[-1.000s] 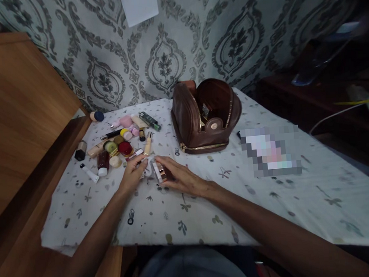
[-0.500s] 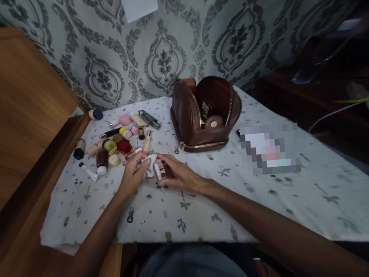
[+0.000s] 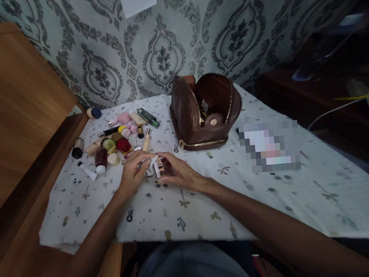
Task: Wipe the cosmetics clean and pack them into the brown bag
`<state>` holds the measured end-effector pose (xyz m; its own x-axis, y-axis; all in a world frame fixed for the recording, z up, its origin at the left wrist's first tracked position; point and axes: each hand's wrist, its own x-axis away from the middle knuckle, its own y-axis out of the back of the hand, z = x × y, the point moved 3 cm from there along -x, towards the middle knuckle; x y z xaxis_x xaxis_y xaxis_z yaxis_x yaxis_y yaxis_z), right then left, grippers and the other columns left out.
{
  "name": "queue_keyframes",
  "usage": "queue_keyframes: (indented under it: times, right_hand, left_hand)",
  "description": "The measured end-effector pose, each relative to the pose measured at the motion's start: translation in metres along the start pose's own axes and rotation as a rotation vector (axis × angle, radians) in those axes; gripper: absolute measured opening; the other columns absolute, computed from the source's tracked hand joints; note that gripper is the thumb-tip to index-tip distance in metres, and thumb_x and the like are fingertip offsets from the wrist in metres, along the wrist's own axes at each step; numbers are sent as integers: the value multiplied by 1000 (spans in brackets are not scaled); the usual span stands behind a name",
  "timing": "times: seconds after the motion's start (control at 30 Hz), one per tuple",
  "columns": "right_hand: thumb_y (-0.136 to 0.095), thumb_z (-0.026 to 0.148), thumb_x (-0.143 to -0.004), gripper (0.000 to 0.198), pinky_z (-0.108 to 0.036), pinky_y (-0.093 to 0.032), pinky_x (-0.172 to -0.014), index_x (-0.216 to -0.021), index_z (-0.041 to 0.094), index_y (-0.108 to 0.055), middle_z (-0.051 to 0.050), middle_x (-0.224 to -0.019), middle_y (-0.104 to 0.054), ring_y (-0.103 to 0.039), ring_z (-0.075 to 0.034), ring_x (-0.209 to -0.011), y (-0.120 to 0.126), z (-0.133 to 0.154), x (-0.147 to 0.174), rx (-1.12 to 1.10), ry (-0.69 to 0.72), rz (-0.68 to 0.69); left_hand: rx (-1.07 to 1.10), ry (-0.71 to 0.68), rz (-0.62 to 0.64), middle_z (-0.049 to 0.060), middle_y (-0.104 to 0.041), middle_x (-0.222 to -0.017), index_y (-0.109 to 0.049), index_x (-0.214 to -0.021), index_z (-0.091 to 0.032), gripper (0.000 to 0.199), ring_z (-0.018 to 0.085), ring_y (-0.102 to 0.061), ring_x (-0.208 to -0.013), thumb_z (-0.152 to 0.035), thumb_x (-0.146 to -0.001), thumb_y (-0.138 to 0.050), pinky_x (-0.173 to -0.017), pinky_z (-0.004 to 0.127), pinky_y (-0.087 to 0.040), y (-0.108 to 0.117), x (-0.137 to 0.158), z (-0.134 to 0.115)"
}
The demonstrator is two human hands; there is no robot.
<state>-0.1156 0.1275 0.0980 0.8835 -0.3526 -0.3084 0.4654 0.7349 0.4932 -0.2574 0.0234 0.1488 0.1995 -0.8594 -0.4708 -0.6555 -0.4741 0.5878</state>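
My left hand [image 3: 132, 173] is closed on a crumpled white wipe [image 3: 150, 165]. In my right hand [image 3: 183, 173] is a small boxy container [image 3: 164, 168], brown and rose-gold with a clear end; its exact kind is hard to make out. The wipe lies against or right beside the container's left end. Just beyond my left hand are a cream-coloured tube [image 3: 146, 141] and a red-lidded jar [image 3: 123, 145]. Behind my right hand stands a brown leather bag [image 3: 185, 112], unzipped, with a few small items inside.
Several cosmetics lie on the left of the cloth-covered table [image 3: 185, 220], among them a dark red bottle [image 3: 101, 158], a white tube [image 3: 87, 170] and a green bottle [image 3: 148, 117]. A pixelated object [image 3: 267, 146] lies at right. A wooden panel [image 3: 16, 101] borders the left side.
Both hands stay at the same spot, with the wipe and container still held. The container has tilted slightly and the fingers of my left hand have shifted. The view has moved a little.
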Motion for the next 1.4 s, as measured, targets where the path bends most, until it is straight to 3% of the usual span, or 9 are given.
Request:
queue_keyframes:
  times: [0.33,0.47,0.57,0.77,1.07,1.23,1.4]
  right_hand:
    - [-70,44,-85,67,-45,-49,-100,-140,20,-40,-13,-134,-55,-58,-25,-117,2,-6,-2,-36,41,-75]
    - [-81,32,-73,82,-45,-46,-105,-142,22,-37,-13,-139,-50,-53,-28,-126,0,-8,-3,-21,67,-65]
    - [-76,20,-76,78,-47,-43,-108,-143,24,-36,-12,-141,-48,-50,-27,-129,0,-7,-2,10,74,-75]
    - [-74,24,-78,75,-48,-45,-105,-143,24,-37,-13,-138,-52,-53,-27,-125,1,-6,-3,-33,9,-84]
    - [-77,32,-74,70,-43,-47,-97,-133,21,-41,-8,-118,-60,-60,-24,-107,4,-14,-4,-163,-66,-145]
    - [-82,40,-68,72,-43,-45,-100,-126,22,-45,-8,-117,-59,-59,-25,-110,2,-20,-6,-334,-85,-197]
    - [-86,38,-63,69,-42,-42,-106,-119,24,-47,-7,-119,-59,-56,-23,-116,3,-18,-10,-588,-103,-189]
  left_hand:
    - [-149,-206,34,8,-69,-112,-68,-106,-22,22,22,-60,-107,-25,-97,-48,-96,40,-44,-7,6,-12]
    - [-159,-266,14,8,-69,-111,-66,-108,-22,20,21,-60,-105,-20,-97,-49,-94,40,-46,-8,7,-13]
    - [-153,-307,-8,7,-69,-111,-65,-110,-22,21,20,-60,-105,-15,-96,-52,-93,39,-46,-8,7,-13]
    - [-232,-353,-27,8,-69,-112,-64,-110,-21,20,21,-60,-106,-14,-95,-53,-93,41,-49,-8,9,-11]
    - [-392,-475,-36,9,-70,-113,-64,-113,-19,22,22,-59,-107,-12,-94,-55,-91,40,-52,-17,15,-11]
    - [-456,-537,-82,9,-72,-110,-65,-109,-19,21,22,-60,-105,-10,-92,-57,-87,37,-55,-19,17,-13]
    - [-483,-586,-149,9,-72,-106,-64,-106,-18,20,22,-61,-104,-7,-90,-59,-84,36,-57,-19,17,-19]
